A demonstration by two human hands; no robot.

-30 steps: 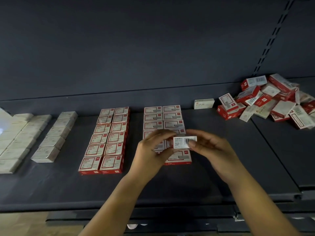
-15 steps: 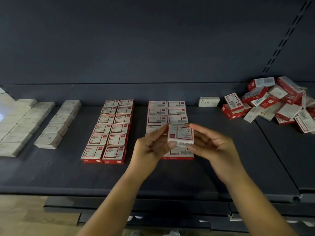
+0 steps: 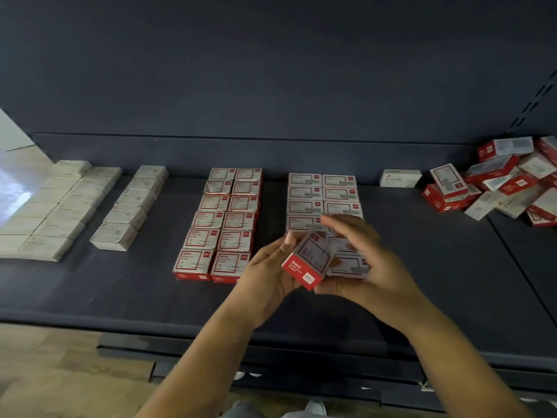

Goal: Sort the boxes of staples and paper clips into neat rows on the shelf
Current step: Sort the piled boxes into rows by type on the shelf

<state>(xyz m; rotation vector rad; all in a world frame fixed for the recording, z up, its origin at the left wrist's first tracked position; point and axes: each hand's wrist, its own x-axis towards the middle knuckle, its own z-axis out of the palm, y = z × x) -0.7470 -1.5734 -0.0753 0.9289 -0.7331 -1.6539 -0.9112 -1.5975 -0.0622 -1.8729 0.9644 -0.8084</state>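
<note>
A red and white staple box (image 3: 309, 260) is tilted in the air above the dark shelf (image 3: 120, 291), its red side turned toward me. My left hand (image 3: 266, 277) grips its left edge and my right hand (image 3: 366, 267) cups its right side from behind. Directly beneath them runs a double row of red and white boxes (image 3: 322, 194), its near end hidden by my hands. A second double row of red and white boxes (image 3: 223, 224) lies to the left.
Rows of pale white boxes (image 3: 60, 206) fill the left of the shelf. One white staples box (image 3: 399, 178) lies at the back. A loose pile of red and white boxes (image 3: 506, 182) sits at the right. A shelf seam runs at far right.
The box has turned in my hands from showing its face to showing its red side, and has dropped lower. My view shifted right and down.
</note>
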